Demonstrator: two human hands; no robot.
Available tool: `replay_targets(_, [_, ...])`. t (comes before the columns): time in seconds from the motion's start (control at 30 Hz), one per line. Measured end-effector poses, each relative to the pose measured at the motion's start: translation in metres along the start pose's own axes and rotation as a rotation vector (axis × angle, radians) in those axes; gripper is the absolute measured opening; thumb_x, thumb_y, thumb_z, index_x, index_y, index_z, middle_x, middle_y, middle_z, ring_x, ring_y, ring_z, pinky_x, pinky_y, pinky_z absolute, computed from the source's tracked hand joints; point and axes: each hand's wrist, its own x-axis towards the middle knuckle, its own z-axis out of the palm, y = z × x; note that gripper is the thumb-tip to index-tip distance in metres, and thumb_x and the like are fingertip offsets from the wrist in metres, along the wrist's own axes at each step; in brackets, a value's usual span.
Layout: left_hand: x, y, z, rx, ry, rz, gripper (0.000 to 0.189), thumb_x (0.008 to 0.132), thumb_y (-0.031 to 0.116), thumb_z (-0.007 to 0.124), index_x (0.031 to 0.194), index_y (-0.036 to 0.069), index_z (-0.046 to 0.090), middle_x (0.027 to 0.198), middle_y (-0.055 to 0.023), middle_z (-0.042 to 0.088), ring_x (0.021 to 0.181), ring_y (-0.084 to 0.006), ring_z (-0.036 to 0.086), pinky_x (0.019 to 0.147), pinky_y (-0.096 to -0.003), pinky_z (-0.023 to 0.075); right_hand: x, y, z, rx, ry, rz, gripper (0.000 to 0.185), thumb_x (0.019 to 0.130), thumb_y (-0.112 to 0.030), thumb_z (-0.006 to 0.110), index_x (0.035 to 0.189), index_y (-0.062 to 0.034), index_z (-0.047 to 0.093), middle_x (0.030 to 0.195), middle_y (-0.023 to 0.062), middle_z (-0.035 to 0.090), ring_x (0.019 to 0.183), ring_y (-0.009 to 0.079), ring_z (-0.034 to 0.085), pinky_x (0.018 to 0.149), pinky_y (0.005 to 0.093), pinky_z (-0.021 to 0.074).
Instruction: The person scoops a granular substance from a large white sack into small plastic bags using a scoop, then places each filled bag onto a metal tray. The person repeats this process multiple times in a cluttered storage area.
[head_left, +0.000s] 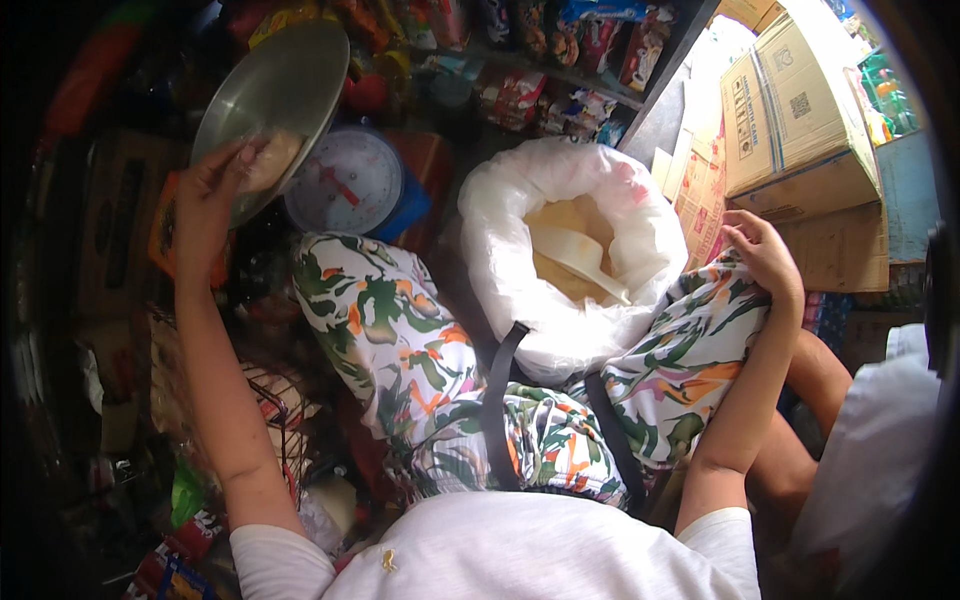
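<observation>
My left hand (214, 180) pinches a small clear plastic bag (274, 159) with pale tan contents in the metal pan (289, 82) of a dial scale. Below the pan, the scale's round white face (346, 180) has a red pointer and a blue body. My right hand (766, 255) is by my right knee, fingers loosely bent and apart, with nothing in it. Between my knees stands a container lined with a white plastic bag (499, 202). A tan powdery or granular material (570, 214) lies inside it, with a white plastic scoop (574, 251) on top.
Shelves of packaged goods (525, 94) stand ahead. Cardboard boxes (802, 112) are stacked at the right. A wire basket (281, 420) sits by my left side. Another person's bare leg (780, 457) and white garment (870, 442) are close on my right.
</observation>
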Motion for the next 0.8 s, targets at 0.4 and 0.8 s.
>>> replay_targets(0.4, [-0.01, -0.019, 0.001, 0.575, 0.127, 0.163, 0.038, 0.084, 0.019, 0.064, 0.115, -0.003, 0.06, 0.101, -0.0121, 0.067, 0.092, -0.021, 0.062, 0.084, -0.0286, 0.045, 0.005, 0.032, -0.017, 0.045, -0.156, -0.056, 0.031, 0.092, -0.019, 0.056, 0.114, 0.0027, 0.055, 0.092, 0.0028, 0.059, 0.087, 0.0113, 0.054, 0.082, 0.0248, 0.0434])
replay_targets(0.8, [-0.155, 0.061, -0.217, 0.577, 0.669, -0.22, 0.033, 0.091, 0.029, 0.058, 0.1, -0.002, 0.066, 0.079, -0.0031, 0.065, 0.07, -0.006, 0.056, 0.064, -0.0232, 0.0433, 0.014, 0.068, -0.034, 0.064, -0.149, -0.03, 0.03, 0.092, -0.022, 0.056, 0.112, 0.0007, 0.057, 0.084, 0.0019, 0.057, 0.076, 0.0093, 0.053, 0.07, 0.0235, 0.0439])
